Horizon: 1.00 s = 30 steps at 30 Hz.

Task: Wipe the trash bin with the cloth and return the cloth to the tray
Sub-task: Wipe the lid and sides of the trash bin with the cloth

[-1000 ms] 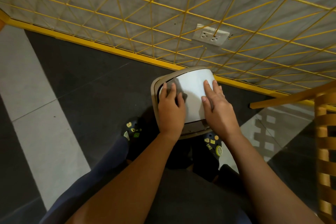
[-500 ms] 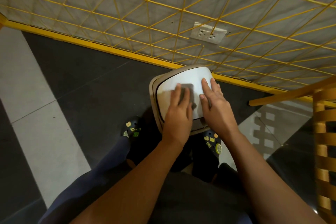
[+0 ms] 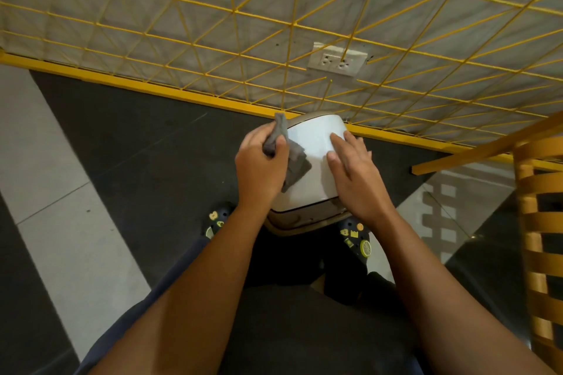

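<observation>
Grey-white tile stripes cross the dark floor (image 3: 61, 222) on the left, running toward the yellow bar (image 3: 152, 87) that edges the floor's far side. Right of the stripes, a dark shoe (image 3: 214, 221) with small yellow charms stands on the dark tiles. Above it the left hand (image 3: 262, 164) has its fingers curled round a bunched grey cloth (image 3: 297, 164). One end of the cloth sticks up past the knuckles, and the rest lies pressed on the left part of the bin's white lid. The trash bin (image 3: 310, 143), beige below that lid, stands on the floor at its far edge, just beside the yellow bar and between the person's two feet. The right hand (image 3: 355, 176) lies flat on the right side of the lid, fingers straight and together, holding nothing. Below it a second shoe (image 3: 356, 239) with charms shows beside the bin's base. Behind the bin a yellow wire grid (image 3: 234, 11) covers the pale wall, with a double socket (image 3: 336, 62) set in it. A slatted wooden chair (image 3: 536, 186) stands at the right edge.
</observation>
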Tool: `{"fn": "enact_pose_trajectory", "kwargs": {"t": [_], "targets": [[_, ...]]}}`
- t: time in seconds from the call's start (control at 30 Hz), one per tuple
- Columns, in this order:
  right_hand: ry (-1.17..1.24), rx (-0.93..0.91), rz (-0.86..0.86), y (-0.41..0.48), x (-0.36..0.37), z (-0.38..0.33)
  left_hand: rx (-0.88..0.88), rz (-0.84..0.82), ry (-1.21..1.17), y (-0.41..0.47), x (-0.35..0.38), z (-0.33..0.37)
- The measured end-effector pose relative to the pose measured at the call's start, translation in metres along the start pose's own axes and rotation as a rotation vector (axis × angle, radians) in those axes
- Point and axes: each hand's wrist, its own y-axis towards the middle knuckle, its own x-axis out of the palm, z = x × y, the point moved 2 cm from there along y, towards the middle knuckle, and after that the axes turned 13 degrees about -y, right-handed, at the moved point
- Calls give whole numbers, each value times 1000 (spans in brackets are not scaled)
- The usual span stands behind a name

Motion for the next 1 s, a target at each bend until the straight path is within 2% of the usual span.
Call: {"fn": "enact_pose_trajectory", "kwargs": {"t": [0.13,0.27,0.4,0.43,0.5,0.6,0.67,0.73,0.83,1.0], "targets": [[170,-29,133,-11,-15,-27,-112,-108,-172,5,6,15],[630,-47,24,-17,-23,-44,-209,-317,-378,-6,20,29],[796,19,7,-10,-24,-29,-414,-478,-718,-5,27,35],[803,67,30,-9,-24,-23,-400,-518,-688,-2,28,33],[754,149,125,-7,-27,-12,-262,-522,-427,4,27,25],[319,214,320,-5,-32,3,55,-491,101,16,24,16],[61,203,321,-5,-30,7,126,-601,437,25,23,8],[-11,169,259,-3,-21,4,104,-725,674,31,26,-2],[-88,57,225,4,-3,-10,98,-795,717,31,30,-12],[-290,80,74,27,12,-16,80,-788,603,31,30,-18]]}}
